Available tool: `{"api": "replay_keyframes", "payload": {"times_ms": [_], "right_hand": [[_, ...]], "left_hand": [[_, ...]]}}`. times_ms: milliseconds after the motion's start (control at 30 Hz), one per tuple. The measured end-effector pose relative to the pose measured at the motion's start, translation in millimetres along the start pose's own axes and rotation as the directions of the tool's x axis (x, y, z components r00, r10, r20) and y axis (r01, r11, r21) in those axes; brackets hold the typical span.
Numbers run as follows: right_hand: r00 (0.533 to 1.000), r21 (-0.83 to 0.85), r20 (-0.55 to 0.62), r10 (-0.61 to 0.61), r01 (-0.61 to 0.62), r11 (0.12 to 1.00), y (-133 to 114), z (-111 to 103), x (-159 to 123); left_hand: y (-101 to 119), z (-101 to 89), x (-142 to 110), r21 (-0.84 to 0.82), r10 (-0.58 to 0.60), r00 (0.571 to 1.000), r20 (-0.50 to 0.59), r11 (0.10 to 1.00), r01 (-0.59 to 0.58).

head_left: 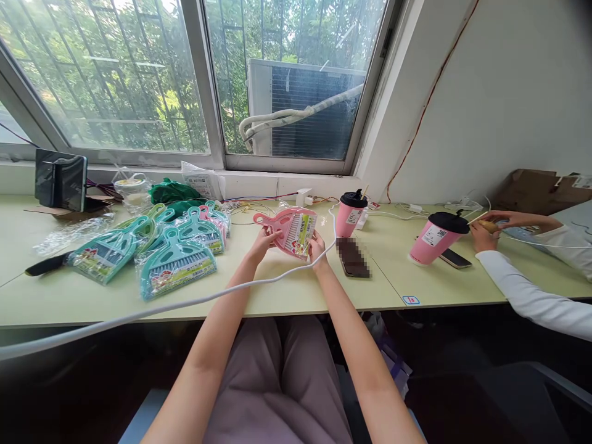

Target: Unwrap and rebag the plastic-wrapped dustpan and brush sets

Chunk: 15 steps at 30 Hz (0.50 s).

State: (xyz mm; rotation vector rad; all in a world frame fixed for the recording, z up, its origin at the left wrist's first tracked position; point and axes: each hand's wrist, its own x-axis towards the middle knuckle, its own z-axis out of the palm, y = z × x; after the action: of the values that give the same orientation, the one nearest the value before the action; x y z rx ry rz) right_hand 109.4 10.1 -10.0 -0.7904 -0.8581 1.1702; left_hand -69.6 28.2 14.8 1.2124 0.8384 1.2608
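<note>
A pink dustpan and brush set (289, 231) with a green and yellow label is held up just over the near part of the table. My left hand (267, 242) grips it by the lower left side, below the handle, thumb on the front. At its right edge, beside the label, my right hand (317, 246) has its fingers closed on the set. To the left lie several wrapped dustpan and brush sets, among them a teal one (176, 264) nearest me and another teal one (108, 250). A white cable (222, 296) crosses in front of my forearms.
On the right are a pink cup (348, 219), a phone (354, 258) and a second pink cup (435, 240). A co-worker's hands (491, 231) hold a small brownish thing. A tablet (61, 179) and a black handle (46, 265) are at the left.
</note>
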Motion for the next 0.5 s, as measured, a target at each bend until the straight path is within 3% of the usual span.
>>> {"api": "replay_keyframes", "payload": {"times_ms": [433, 500], "right_hand": [[0.998, 0.022, -0.057, -0.002, 0.003, 1.000, 1.7, -2.2, 4.6], [1.000, -0.030, -0.013, 0.003, -0.003, 1.000, 2.7, -4.2, 6.0]], "left_hand": [[-2.9, 2.6, 3.0, -0.006, 0.011, 0.999, -0.039, 1.000, -0.011], [-4.2, 2.8, 4.1, -0.009, 0.005, 0.999, -0.049, 1.000, -0.005]]}}
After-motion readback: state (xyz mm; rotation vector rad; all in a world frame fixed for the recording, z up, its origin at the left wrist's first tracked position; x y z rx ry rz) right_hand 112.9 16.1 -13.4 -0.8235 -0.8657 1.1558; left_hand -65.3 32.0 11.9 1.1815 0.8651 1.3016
